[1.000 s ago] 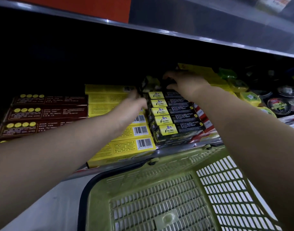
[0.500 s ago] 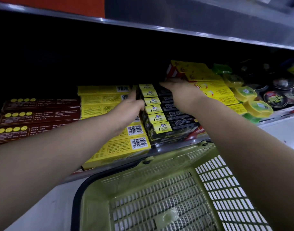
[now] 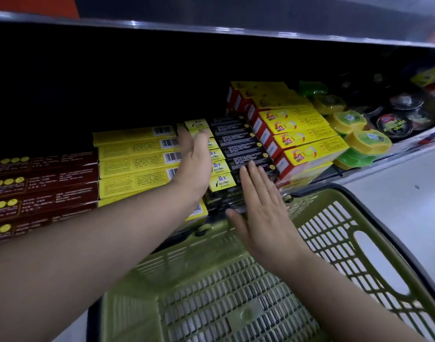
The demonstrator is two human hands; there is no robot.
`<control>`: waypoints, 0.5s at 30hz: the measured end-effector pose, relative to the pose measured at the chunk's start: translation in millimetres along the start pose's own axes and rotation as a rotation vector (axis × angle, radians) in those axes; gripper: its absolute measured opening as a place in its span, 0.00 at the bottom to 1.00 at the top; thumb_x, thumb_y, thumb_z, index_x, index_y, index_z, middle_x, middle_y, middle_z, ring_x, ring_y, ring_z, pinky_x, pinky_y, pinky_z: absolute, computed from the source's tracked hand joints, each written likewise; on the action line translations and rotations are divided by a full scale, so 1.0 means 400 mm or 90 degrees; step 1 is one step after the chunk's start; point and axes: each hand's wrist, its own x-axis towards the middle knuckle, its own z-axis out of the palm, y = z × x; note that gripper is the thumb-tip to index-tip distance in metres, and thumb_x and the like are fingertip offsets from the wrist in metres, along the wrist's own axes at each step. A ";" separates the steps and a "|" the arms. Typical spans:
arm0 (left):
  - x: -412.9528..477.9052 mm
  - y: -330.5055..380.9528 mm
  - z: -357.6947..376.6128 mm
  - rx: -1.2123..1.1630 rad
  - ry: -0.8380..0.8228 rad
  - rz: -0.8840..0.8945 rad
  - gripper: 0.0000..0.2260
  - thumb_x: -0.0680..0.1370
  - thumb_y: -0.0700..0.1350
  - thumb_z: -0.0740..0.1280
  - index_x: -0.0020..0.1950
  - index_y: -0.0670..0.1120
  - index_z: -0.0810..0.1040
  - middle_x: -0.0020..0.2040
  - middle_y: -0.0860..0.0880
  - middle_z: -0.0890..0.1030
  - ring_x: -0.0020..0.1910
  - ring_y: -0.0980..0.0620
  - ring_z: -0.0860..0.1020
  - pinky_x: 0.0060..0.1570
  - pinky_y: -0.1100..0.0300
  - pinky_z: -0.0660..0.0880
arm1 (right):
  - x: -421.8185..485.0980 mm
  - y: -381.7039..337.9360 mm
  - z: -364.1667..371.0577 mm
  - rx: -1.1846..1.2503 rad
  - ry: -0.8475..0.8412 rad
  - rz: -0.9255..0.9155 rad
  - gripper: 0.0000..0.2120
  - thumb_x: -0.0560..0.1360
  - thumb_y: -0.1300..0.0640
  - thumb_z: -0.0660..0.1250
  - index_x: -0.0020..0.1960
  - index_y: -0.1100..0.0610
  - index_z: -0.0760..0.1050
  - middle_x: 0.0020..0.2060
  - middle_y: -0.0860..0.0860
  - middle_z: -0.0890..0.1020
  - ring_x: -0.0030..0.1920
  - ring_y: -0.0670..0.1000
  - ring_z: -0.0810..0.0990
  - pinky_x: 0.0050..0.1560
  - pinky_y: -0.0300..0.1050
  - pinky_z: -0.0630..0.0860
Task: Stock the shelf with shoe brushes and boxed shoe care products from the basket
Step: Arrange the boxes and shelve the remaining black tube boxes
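Flat and holding nothing, left hand point(image 3: 195, 164) rests at the left side of the black-and-yellow boxes point(image 3: 238, 144) on the shelf point(image 3: 354, 172), right hand point(image 3: 260, 208) at their front; push evenly so they square up

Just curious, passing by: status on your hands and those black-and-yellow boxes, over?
Left hand open, flat beside black-and-yellow boxes. Right hand open at their front. Boxes shelved. Nothing blocking.

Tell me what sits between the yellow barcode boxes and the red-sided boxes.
Head view: the row of black-and-yellow boxes, with the left hand over its left end.
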 end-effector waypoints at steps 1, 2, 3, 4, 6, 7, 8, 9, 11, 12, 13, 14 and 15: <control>0.001 -0.001 0.004 -0.011 0.006 -0.006 0.27 0.78 0.60 0.49 0.76 0.58 0.48 0.78 0.50 0.51 0.75 0.48 0.52 0.69 0.47 0.51 | 0.001 0.001 0.003 0.005 0.008 0.001 0.33 0.79 0.41 0.46 0.75 0.54 0.34 0.75 0.49 0.35 0.73 0.45 0.29 0.70 0.37 0.29; 0.002 -0.001 0.006 -0.018 0.004 -0.015 0.28 0.77 0.62 0.49 0.76 0.58 0.50 0.77 0.49 0.53 0.75 0.48 0.54 0.70 0.48 0.52 | 0.002 0.002 0.007 0.010 0.016 0.001 0.33 0.80 0.42 0.47 0.75 0.53 0.34 0.74 0.48 0.34 0.72 0.44 0.28 0.69 0.36 0.28; 0.001 0.000 0.004 -0.022 -0.003 -0.024 0.30 0.75 0.63 0.49 0.76 0.57 0.53 0.77 0.49 0.56 0.74 0.48 0.57 0.70 0.47 0.54 | 0.003 0.003 0.010 0.013 0.021 -0.001 0.32 0.80 0.43 0.47 0.75 0.53 0.33 0.73 0.47 0.34 0.71 0.44 0.28 0.68 0.35 0.26; -0.001 0.002 0.002 -0.026 -0.013 -0.028 0.32 0.73 0.63 0.50 0.75 0.55 0.56 0.76 0.48 0.59 0.73 0.47 0.59 0.71 0.46 0.55 | 0.004 0.003 0.011 0.016 0.023 -0.002 0.32 0.80 0.43 0.48 0.74 0.52 0.32 0.73 0.46 0.33 0.71 0.43 0.27 0.67 0.35 0.26; -0.009 0.005 -0.010 -0.029 -0.024 -0.026 0.33 0.71 0.63 0.50 0.75 0.52 0.59 0.74 0.47 0.63 0.72 0.46 0.63 0.70 0.44 0.59 | 0.004 0.003 0.012 0.016 0.025 -0.003 0.32 0.80 0.44 0.48 0.72 0.51 0.29 0.73 0.47 0.32 0.71 0.44 0.27 0.67 0.35 0.26; -0.018 0.003 -0.019 -0.017 -0.022 -0.018 0.31 0.74 0.62 0.50 0.75 0.52 0.57 0.75 0.47 0.62 0.72 0.46 0.62 0.70 0.44 0.58 | 0.004 0.003 0.012 0.018 0.029 -0.003 0.32 0.81 0.45 0.48 0.71 0.50 0.28 0.73 0.47 0.33 0.72 0.44 0.28 0.68 0.36 0.27; -0.029 -0.003 -0.029 0.007 -0.020 -0.005 0.28 0.77 0.60 0.50 0.76 0.53 0.54 0.76 0.47 0.59 0.73 0.46 0.59 0.70 0.45 0.57 | 0.004 0.004 0.012 0.022 0.034 -0.003 0.32 0.81 0.46 0.49 0.71 0.50 0.28 0.73 0.47 0.33 0.72 0.44 0.29 0.69 0.37 0.29; -0.039 -0.012 -0.040 0.034 -0.031 0.008 0.26 0.79 0.56 0.50 0.77 0.55 0.50 0.77 0.48 0.54 0.74 0.47 0.56 0.71 0.47 0.54 | 0.005 0.005 0.012 0.025 0.039 -0.005 0.32 0.81 0.47 0.50 0.71 0.50 0.29 0.74 0.47 0.35 0.73 0.44 0.31 0.70 0.37 0.31; -0.066 -0.033 -0.058 0.082 -0.104 0.030 0.30 0.79 0.49 0.54 0.76 0.57 0.40 0.78 0.53 0.45 0.76 0.50 0.50 0.70 0.53 0.51 | 0.009 0.007 0.013 0.025 0.043 -0.012 0.32 0.81 0.49 0.52 0.74 0.52 0.33 0.75 0.49 0.38 0.74 0.45 0.33 0.72 0.39 0.34; -0.082 -0.039 -0.063 0.107 -0.144 0.033 0.33 0.79 0.46 0.56 0.75 0.57 0.37 0.78 0.55 0.42 0.76 0.53 0.48 0.68 0.58 0.51 | 0.011 0.007 0.014 0.025 0.044 -0.016 0.31 0.81 0.50 0.52 0.75 0.54 0.36 0.76 0.50 0.39 0.74 0.46 0.34 0.73 0.38 0.35; -0.092 -0.044 -0.065 0.134 -0.175 0.028 0.36 0.78 0.44 0.58 0.75 0.57 0.34 0.77 0.57 0.40 0.76 0.54 0.46 0.66 0.63 0.53 | 0.015 0.007 0.016 0.027 0.046 -0.020 0.31 0.81 0.52 0.53 0.75 0.56 0.38 0.76 0.50 0.40 0.74 0.46 0.34 0.72 0.37 0.35; -0.097 -0.045 -0.064 0.162 -0.196 0.017 0.38 0.78 0.43 0.59 0.74 0.56 0.32 0.77 0.57 0.39 0.76 0.54 0.46 0.64 0.68 0.56 | 0.019 0.005 0.017 0.032 0.049 -0.021 0.30 0.81 0.53 0.53 0.76 0.57 0.39 0.76 0.50 0.40 0.74 0.46 0.34 0.72 0.36 0.34; -0.098 -0.046 -0.061 0.185 -0.208 0.005 0.38 0.78 0.41 0.59 0.74 0.55 0.31 0.76 0.56 0.37 0.76 0.54 0.47 0.63 0.71 0.60 | 0.022 0.003 0.018 0.037 0.051 -0.022 0.30 0.81 0.53 0.53 0.76 0.58 0.40 0.75 0.50 0.40 0.73 0.45 0.33 0.71 0.34 0.33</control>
